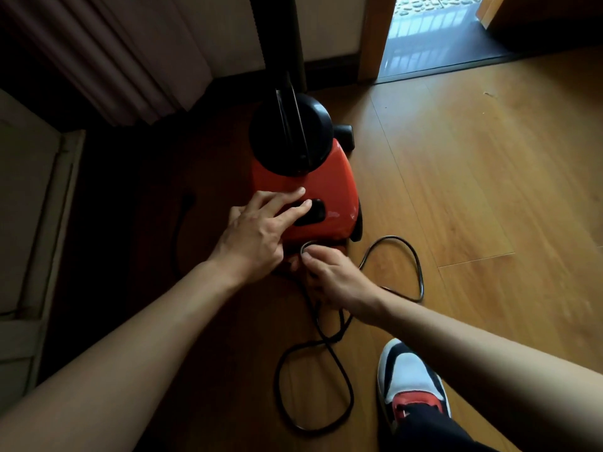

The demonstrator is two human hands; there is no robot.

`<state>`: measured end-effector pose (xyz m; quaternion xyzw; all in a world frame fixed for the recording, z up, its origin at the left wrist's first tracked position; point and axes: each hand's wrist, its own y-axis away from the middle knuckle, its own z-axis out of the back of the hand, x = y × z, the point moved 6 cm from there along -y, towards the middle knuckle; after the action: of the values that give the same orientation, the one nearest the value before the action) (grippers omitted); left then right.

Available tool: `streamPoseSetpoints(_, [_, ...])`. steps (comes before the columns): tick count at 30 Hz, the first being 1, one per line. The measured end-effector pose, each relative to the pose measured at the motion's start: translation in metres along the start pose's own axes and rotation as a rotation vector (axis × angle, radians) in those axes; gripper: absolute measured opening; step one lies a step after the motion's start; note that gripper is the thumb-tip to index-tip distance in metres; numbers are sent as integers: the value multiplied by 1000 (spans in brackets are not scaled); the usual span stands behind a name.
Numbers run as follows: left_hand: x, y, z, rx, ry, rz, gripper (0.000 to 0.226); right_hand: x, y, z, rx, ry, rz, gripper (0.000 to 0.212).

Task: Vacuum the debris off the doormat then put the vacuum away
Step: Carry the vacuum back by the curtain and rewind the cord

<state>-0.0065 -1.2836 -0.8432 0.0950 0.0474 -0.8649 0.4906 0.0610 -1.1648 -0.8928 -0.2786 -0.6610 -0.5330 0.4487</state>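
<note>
You are working on the cord at the near end of the red vacuum [303, 187], which sits on the wooden floor [473, 190] at the centre of the frame. The doormat is not in view, so this looks like the put-away part of the task, though the same pose would also suit drawing the cord out before starting.

Your left hand [254, 233] lies flat on the casing with its fingers straight and spread. Two fingertips rest at the black button [315, 212], and I cannot tell how hard they press. Your right hand [336, 278], just below it, pinches the cord [420, 269] between thumb and curled fingers where it meets the vacuum's body.

The next move probably calls for holding the body steady with the left hand while the right guides the cord straight, a little at a time.

The slack is the main hindrance. One loop lies right of centre, and another crosses itself at the bottom centre, close to your shoe [411, 376]. A kink or a trapped loop could jam the feed, so keep that foot off it.

A dark post [277, 34] stands just behind the vacuum at the top centre. A curtain [107, 53] hangs at the upper left, and an open doorway [430, 37] is at the upper right.
</note>
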Motion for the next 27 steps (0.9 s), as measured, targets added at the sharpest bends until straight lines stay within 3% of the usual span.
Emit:
streamPoseSetpoints(3, [2,2,-4,9,-8,-24,69,-12,-18,-34,-46,33,-42,28])
streamPoseSetpoints(6, [3,3,-4,21,-18,-31,71,-35,-35,-68,-100,-18,-218,25])
streamPoseSetpoints(11, [8,3,-1,68,-31,-68,79,-58,-49,-74,-151,-258,-374,19])
streamPoseSetpoints(17, [10,6,-4,44,-35,-83,81,-86,-54,-50,-144,-117,-487,22])
streamPoseSetpoints(21, [11,7,-6,5,-28,-86,80,-94,-37,-5,-269,-243,-592,28])
streamPoseSetpoints(27, [11,6,-7,-11,-49,-95,82,-90,-25,46,-355,-433,-554,32])
